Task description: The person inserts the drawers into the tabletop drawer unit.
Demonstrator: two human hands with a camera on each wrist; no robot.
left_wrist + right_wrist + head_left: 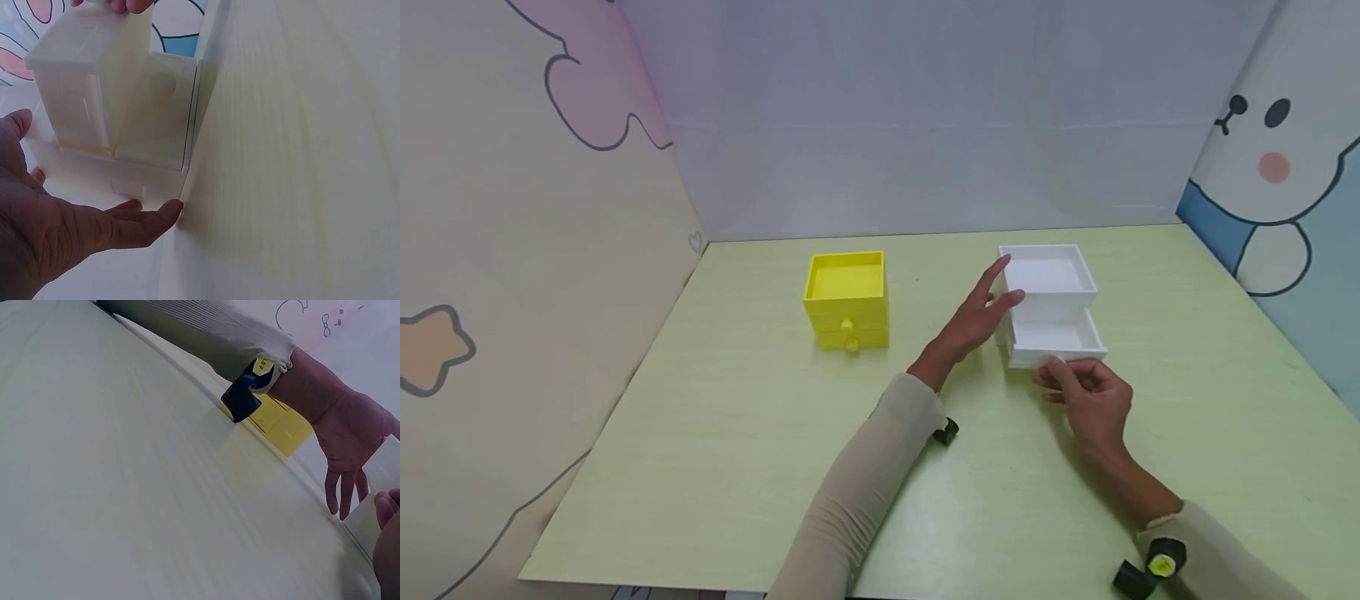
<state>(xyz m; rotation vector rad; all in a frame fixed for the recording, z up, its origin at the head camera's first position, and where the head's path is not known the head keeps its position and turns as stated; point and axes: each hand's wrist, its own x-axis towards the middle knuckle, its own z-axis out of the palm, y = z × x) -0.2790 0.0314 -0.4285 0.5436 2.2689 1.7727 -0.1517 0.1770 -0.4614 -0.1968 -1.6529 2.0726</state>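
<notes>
A small white drawer box (1088,283) with a shallow tray top stands on the right of the table. Its upper drawer (1057,337) is pulled well out toward me, and nothing lies inside. My right hand (1096,402) pinches that drawer at the middle of its front, its fingers covering the knob. Against the box's left side rests my left hand (976,322), with its fingers extended and thumb near the front corner. Below the pulled drawer, the lower drawer (147,119) is closed, its round knob showing in the left wrist view.
Left of the white box stands a yellow drawer box (847,312) with two knobs and both drawers closed. The pale wooden table (722,417) meets a plain back wall and cartoon-printed side walls. Dark camera mounts (1163,557) sit on the wrists.
</notes>
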